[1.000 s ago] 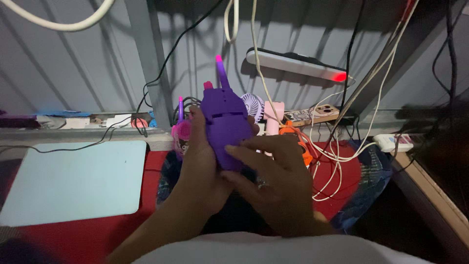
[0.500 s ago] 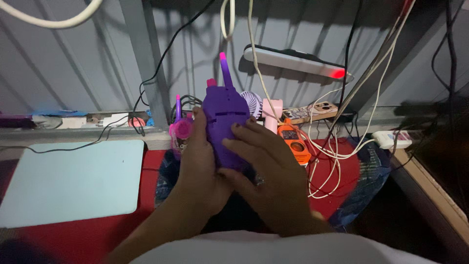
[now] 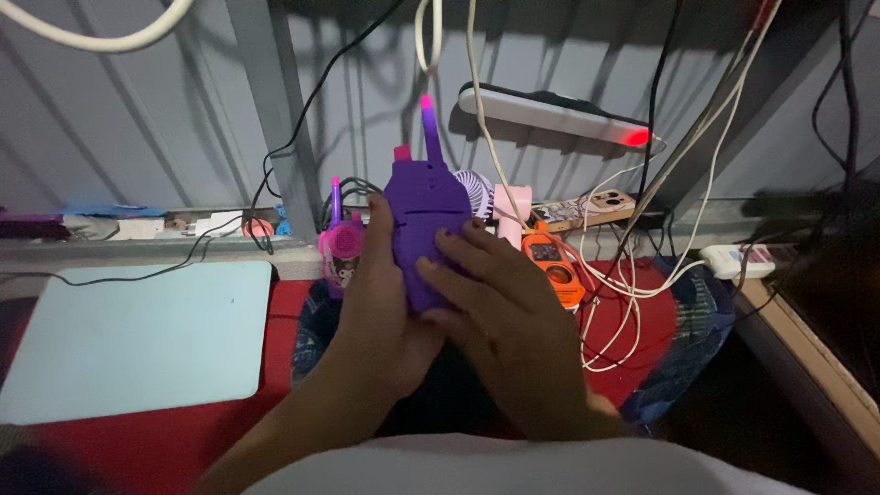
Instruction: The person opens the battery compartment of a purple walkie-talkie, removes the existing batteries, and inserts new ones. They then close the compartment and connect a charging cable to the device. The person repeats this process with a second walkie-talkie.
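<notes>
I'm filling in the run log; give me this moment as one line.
left hand: grips purple toy walkie-talkie upright | right hand: fingers on its back | behind: pink toy walkie-talkie, orange device
</notes>
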